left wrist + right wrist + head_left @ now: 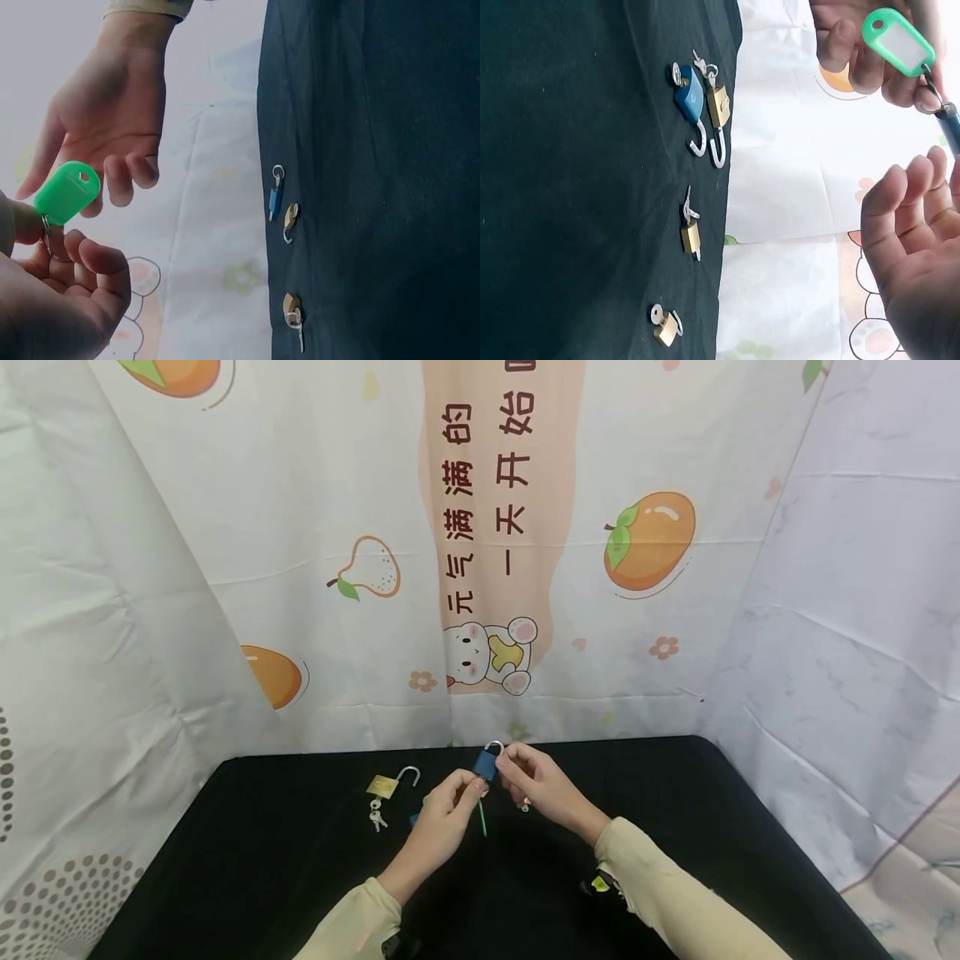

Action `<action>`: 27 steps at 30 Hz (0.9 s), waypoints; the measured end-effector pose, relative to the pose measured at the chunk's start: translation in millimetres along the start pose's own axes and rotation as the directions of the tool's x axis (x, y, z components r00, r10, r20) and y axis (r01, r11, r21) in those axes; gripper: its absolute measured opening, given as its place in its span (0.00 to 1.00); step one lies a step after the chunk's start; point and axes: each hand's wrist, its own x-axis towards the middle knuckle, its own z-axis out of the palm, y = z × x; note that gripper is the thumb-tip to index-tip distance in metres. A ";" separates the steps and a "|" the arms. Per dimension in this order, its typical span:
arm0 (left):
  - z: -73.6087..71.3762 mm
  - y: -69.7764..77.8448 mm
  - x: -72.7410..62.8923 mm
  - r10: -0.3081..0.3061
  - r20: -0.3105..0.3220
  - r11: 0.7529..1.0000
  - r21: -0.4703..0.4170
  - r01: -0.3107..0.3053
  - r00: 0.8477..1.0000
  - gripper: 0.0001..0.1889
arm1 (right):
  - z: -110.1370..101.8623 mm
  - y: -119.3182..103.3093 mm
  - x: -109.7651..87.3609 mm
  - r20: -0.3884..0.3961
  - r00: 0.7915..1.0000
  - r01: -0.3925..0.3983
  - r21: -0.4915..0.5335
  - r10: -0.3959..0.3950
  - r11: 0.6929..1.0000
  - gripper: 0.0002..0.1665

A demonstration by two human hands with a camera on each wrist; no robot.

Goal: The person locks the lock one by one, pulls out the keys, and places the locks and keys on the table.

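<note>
A blue padlock [486, 766] is held up between both hands, its shackle [493, 744] pointing up. My left hand [442, 814] pinches the key at the padlock's lower end; the key itself is mostly hidden by the fingers. From the key's ring [49, 234] hangs a green tag [67, 193], which also shows in the right wrist view. With thumb and forefinger my right hand [542, 783] grips the padlock's right side near the shackle. Only part of the blue body [950, 126] shows in the right wrist view.
Left of the hands, a brass padlock [382, 787] with keys lies on the black cloth [247, 860]. Beside it sits another blue padlock [690, 101], its shackle swung out. Two more brass padlocks [691, 236] with keys lie farther along. A printed curtain [360, 643] hangs behind.
</note>
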 end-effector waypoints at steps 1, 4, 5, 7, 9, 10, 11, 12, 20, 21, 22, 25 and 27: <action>-0.4 -0.3 0.3 0.002 -0.012 1.000 0.000 -0.002 1.000 0.15 | 1.0 0.1 0.4 -0.005 1.000 -0.006 0.006 0.006 1.000 0.16; -1.0 -1.5 0.7 -0.002 -0.031 1.000 -0.002 0.002 1.000 0.12 | 3.4 0.3 1.9 -0.025 0.999 -0.023 0.017 0.024 1.000 0.16; -0.8 -1.7 0.6 -0.006 -0.033 1.000 0.000 0.006 0.999 0.11 | 4.0 0.4 2.5 -0.033 0.999 -0.031 0.021 0.032 0.999 0.16; -0.2 -1.8 0.2 -0.017 -0.032 1.000 0.012 0.017 0.999 0.09 | 5.2 -0.2 3.4 -0.045 0.998 -0.051 0.030 0.052 0.998 0.14; 0.7 -1.5 -0.5 -0.022 -0.027 0.999 0.032 0.023 0.999 0.08 | 6.3 -0.5 4.0 -0.049 0.996 -0.071 0.036 0.073 0.997 0.14; 1.1 -1.8 -0.7 -0.022 -0.027 0.999 0.041 0.023 0.999 0.07 | 6.9 -0.3 4.3 -0.050 0.995 -0.080 0.036 0.082 0.996 0.13; 1.3 -1.7 -0.9 -0.018 -0.026 0.999 0.044 0.019 0.999 0.07 | 7.4 -0.4 4.5 -0.051 0.995 -0.088 0.030 0.089 0.996 0.13; 1.4 -1.9 -1.0 -0.014 -0.026 0.999 0.050 0.016 1.000 0.07 | 7.8 -0.6 4.7 -0.052 0.994 -0.093 0.027 0.095 0.995 0.13; -0.4 -3.4 0.1 0.029 -0.001 0.997 0.067 -0.029 1.000 0.14 | 8.3 -1.4 4.1 -0.070 0.991 -0.108 0.022 0.110 0.994 0.15; -0.6 -3.3 0.2 0.034 0.002 0.997 0.074 -0.034 0.999 0.15 | 8.3 -1.2 4.2 -0.071 0.991 -0.111 0.025 0.112 0.994 0.16; -0.8 -3.4 0.2 0.037 0.004 0.996 0.082 -0.037 0.999 0.15 | 8.4 -1.1 4.4 -0.071 0.991 -0.112 0.028 0.114 0.993 0.16; -1.4 -3.8 0.2 0.040 0.007 0.993 0.107 -0.041 0.999 0.15 | 8.6 -0.7 5.4 -0.072 0.991 -0.110 0.038 0.112 0.993 0.16; -2.9 -3.8 0.3 0.041 0.020 0.993 0.114 -0.043 0.999 0.14 | 8.3 -1.0 5.9 -0.068 0.993 -0.099 0.041 0.101 0.994 0.15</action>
